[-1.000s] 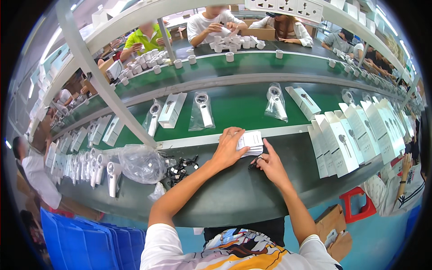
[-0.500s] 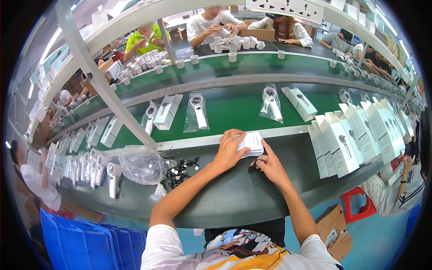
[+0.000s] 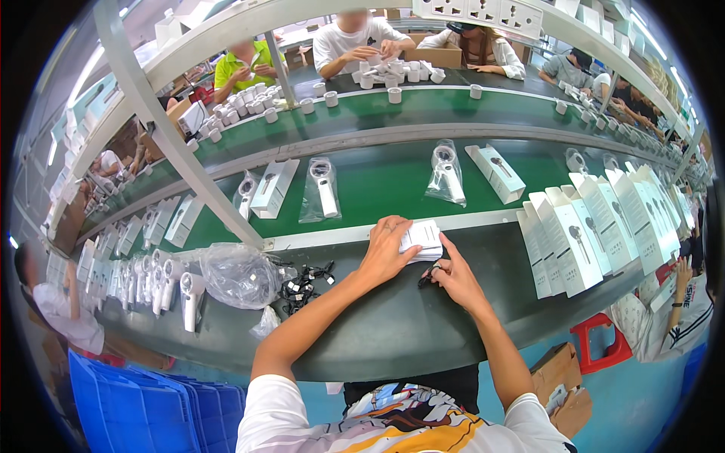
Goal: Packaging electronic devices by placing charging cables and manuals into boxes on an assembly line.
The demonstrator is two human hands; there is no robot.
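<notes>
A small stack of white printed leaflets [image 3: 424,238] lies on the dark bench in front of me. My left hand [image 3: 389,245] grips the stack from its left side, fingers over the far edge and thumb along the near one. At its right side, my right hand [image 3: 453,275] pinches a short black cable [image 3: 429,278] between thumb and fingers, its forefinger reaching up against the leaflets. Left of my left arm sits a tangled pile of black cables [image 3: 302,291], next to a clear plastic bag [image 3: 240,278].
White handheld fans [image 3: 190,298] stand in rows at the left. Open white boxes [image 3: 574,245] line the bench's right. Beyond the bench rail, a green belt [image 3: 377,181] carries bagged fans [image 3: 323,189] and boxes [image 3: 495,174]. Blue crates [image 3: 136,400] stand lower left, a red stool [image 3: 602,343] lower right.
Bagged fans and boxes on the near green belt have shifted left. White round parts on the far belt have moved slightly right. My hands have hardly moved.
</notes>
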